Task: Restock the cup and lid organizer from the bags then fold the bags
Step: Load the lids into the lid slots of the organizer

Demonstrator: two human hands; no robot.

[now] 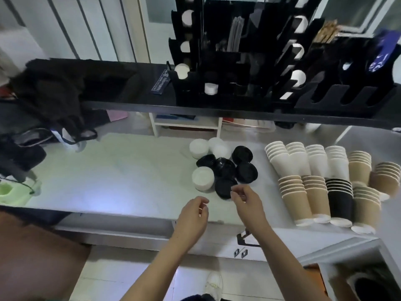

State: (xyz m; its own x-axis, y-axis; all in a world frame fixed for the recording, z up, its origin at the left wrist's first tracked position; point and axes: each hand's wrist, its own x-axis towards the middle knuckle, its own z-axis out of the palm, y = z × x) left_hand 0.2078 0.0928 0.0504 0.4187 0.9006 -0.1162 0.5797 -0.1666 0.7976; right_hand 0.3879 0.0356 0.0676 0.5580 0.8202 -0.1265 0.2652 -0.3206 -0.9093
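Dark bags (54, 98) slump at the left end of the upper shelf (134, 105) and hang over the white bench (119, 177), where a green thing (10, 192) sits at the far left edge. Above the bench's front edge the left hand (193, 216) hovers with fingers loosely curled, holding nothing, and just beside it the right hand (247, 205) has thumb and fingertips drawn together next to a black lid in the lids (223, 168) heap, though I cannot tell if it pinches anything. Right of those lie stacked cups (325, 183), white, brown and black, while the black organizer (249, 61) stands on the shelf above
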